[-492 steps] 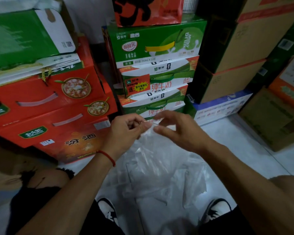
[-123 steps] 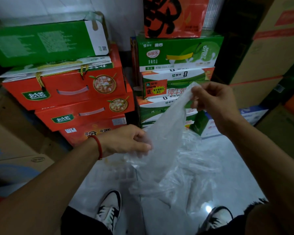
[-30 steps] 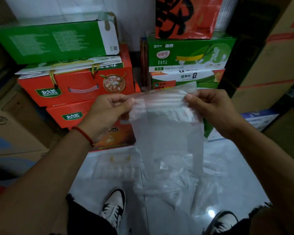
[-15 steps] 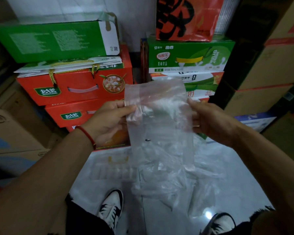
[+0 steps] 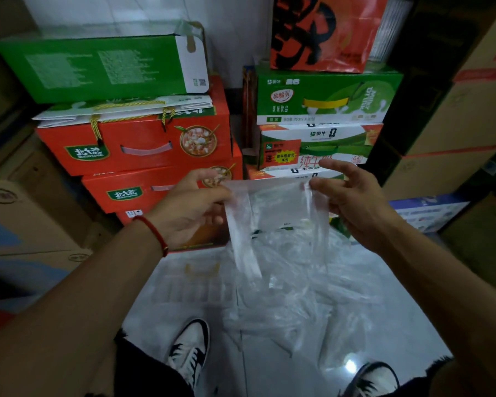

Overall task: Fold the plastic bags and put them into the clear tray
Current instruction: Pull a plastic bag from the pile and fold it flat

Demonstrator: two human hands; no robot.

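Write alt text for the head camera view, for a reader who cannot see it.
Two hands hold a clear plastic bag by its top corners, left hand and right hand pinching it above a pile of clear bags and a clear tray on the pale floor. Stacked red and green cartons stand behind.

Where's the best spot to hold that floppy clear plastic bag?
By its top edge: the clear plastic bag hangs limp, so pinch both upper corners from the sides, as the left hand and right hand do, keeping it flat.

Dim, vignetted corners, wide-angle warp
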